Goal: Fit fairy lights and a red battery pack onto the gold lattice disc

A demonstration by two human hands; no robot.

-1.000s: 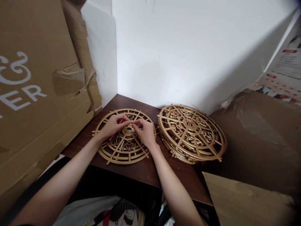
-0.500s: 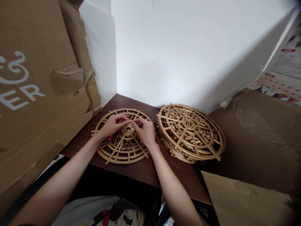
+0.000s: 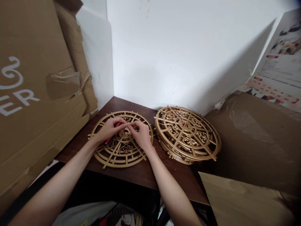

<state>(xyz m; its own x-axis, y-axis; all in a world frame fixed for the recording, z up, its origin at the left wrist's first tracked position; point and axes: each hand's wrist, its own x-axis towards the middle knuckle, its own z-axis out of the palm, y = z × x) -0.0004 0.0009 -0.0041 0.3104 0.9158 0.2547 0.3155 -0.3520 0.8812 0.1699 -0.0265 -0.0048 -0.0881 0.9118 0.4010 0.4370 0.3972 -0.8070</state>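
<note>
A gold openwork disc lies flat on the dark wooden table. Both hands rest over its hub. My left hand is closed round a thin red tool whose tip points at the hub. My right hand pinches something small at the hub; I cannot make out what. To the right lies a stack of like gold discs with thin red and white wires at its centre.
A large brown cardboard box leans along the left. More cardboard and a flat board crowd the right. A white wall closes the back, with a printed poster at the far right.
Both hands stay over the disc's hub with only small finger movements. The camera has tilted a little, shifting the scene left and down.
</note>
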